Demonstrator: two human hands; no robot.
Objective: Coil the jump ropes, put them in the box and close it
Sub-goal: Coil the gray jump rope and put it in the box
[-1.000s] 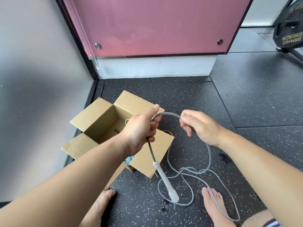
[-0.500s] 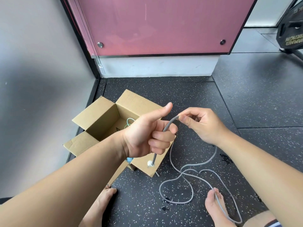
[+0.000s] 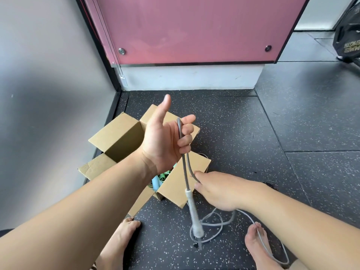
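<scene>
Grey jump rope (image 3: 184, 164) looped in left hand (image 3: 165, 139), plate lettering (image 3: 351, 46) unreadable

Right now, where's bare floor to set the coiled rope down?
Free: the dark floor between the box and the white wall base, and the stretch right of the box. Crowded: by the feet, where loose grey rope loops. The box already holds green rope.

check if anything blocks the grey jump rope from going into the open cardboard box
Nothing visible blocks it. The grey jump rope hangs from the left hand just above the open cardboard box, flaps spread. Green and blue ropes already lie inside; loose cord trails over the right foot.
</scene>
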